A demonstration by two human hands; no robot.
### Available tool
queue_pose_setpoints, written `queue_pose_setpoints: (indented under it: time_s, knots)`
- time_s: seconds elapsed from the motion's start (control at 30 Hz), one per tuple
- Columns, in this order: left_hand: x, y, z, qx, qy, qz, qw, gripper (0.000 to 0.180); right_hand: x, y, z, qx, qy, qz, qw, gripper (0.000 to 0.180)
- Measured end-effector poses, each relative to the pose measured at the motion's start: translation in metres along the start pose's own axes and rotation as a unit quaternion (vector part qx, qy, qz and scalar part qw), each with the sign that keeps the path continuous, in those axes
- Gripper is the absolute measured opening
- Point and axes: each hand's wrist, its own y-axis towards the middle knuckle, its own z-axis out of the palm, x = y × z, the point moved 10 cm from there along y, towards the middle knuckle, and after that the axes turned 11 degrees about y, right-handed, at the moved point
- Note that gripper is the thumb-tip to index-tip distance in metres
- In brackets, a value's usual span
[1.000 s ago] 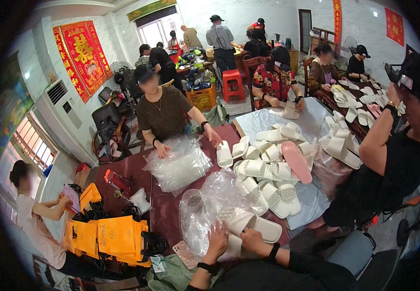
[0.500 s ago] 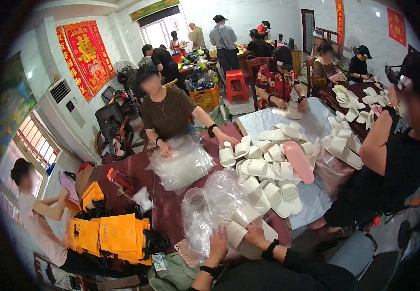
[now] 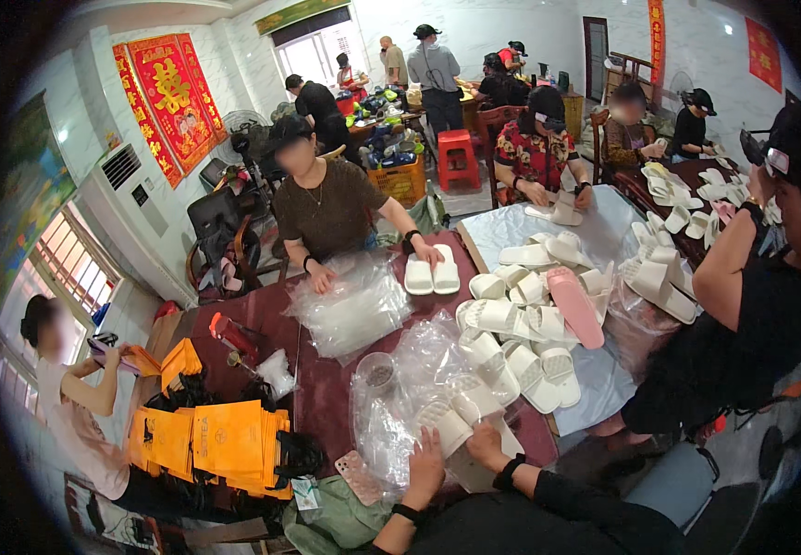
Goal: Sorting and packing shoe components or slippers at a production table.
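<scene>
In front of me is a pair of cream slide slippers, their toe straps pointing away over clear plastic. My left hand rests at the left side of the near slipper, fingers stretched up against its edge. My right hand is closed at the near end of the pair, its fingertips partly hidden against the soles. Beyond my left hand lies a clear plastic bag with a round, see-through item showing in it. Several loose cream slippers and a pink slipper are heaped to the right.
Across the table a co-worker keeps one hand on a stack of clear bags and another on a white slipper pair. Orange bags lie at left, near a phone in a pink case. Another co-worker sits close at right.
My left hand has moved slightly up and right, against the slipper. Across the table, the co-worker's hand has brought a white slipper pair away from the heap, standing them side by side.
</scene>
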Motion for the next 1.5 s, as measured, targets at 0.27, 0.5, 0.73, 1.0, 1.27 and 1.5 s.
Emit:
queue_pose_setpoints:
  time_s: [0.27,0.5,0.73,1.0,1.27,1.5]
  knots:
    - [0.05,-0.013,-0.013,0.003,-0.005,-0.219,0.976,0.059,-0.007,0.005,0.006,-0.039,0.011,0.032,0.999,0.022]
    - [0.047,-0.023,0.022,0.087,0.006,-0.143,0.986,0.059,-0.011,0.003,0.019,-0.047,0.023,0.018,0.998,0.021]
    - [0.036,-0.017,0.019,0.103,0.032,-0.075,0.991,0.078,-0.006,0.007,0.033,-0.03,0.021,0.002,0.999,0.019]
    - [0.034,-0.015,0.027,0.146,0.048,-0.037,0.987,0.089,-0.06,-0.002,0.037,-0.168,0.024,-0.069,0.983,0.025]
    - [0.043,-0.022,0.055,0.205,0.053,-0.034,0.977,0.085,-0.1,0.018,0.114,0.102,0.195,0.033,0.975,0.042]
    - [0.055,-0.036,0.094,0.282,0.028,-0.034,0.958,0.089,-0.037,-0.022,0.071,0.336,0.021,-0.131,0.933,0.043]
